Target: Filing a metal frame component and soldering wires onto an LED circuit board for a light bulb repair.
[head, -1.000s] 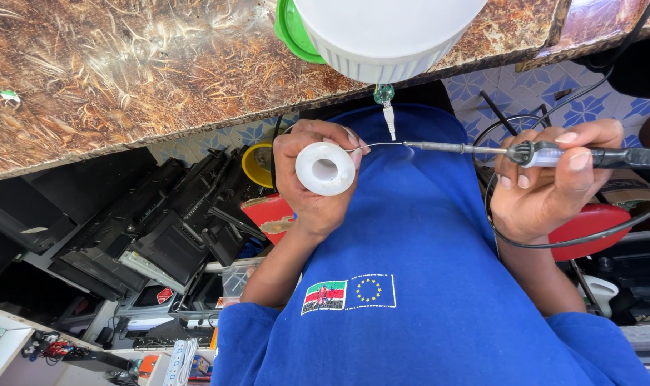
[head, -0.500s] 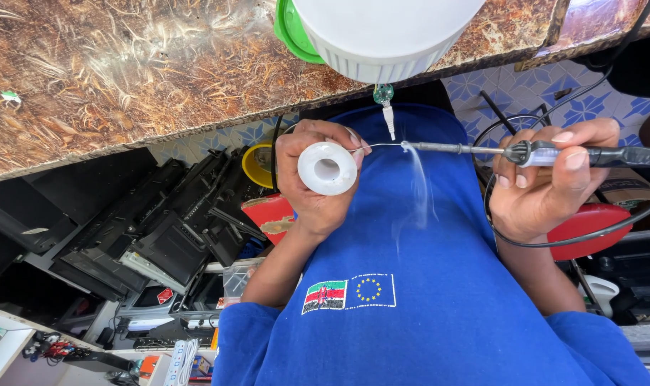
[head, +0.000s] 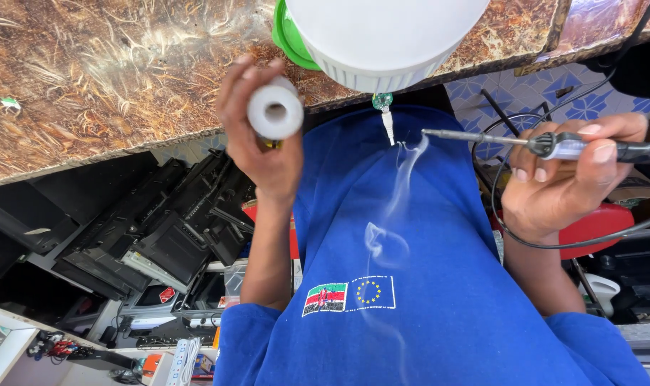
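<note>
**Desk:** What does the head camera show?

**Photographer:** A person in a blue shirt [head: 439, 286] works at a mottled brown tabletop [head: 125, 78]. The picture appears upside down, so the tabletop fills the top of the view and the shirt the bottom. The left hand [head: 264, 143] is raised in front of the tabletop's edge, its fingers [head: 232, 93] closed around a white spool [head: 275, 111] whose hollow core faces the camera.

**Desk:** And the other hand?

**Photographer:** The right hand [head: 568, 179] has its fingers wrapped tightly around the handle of a soldering iron [head: 553, 145]. The iron lies level, its thin metal tip pointing toward the middle of the view. A black cable [head: 510, 236] loops beneath that hand.

**Desk:** Where is the workpiece?

**Photographer:** A white bulb housing [head: 382, 36] with a green rim sits on the tabletop's edge. A small circuit piece with a white lead [head: 385, 114] hangs from it, just beside the iron's tip but not touching it. Wisps of smoke [head: 393, 214] curl across the shirt between the two hands. Dark printer bodies [head: 153, 229] are stacked behind the left arm.
</note>
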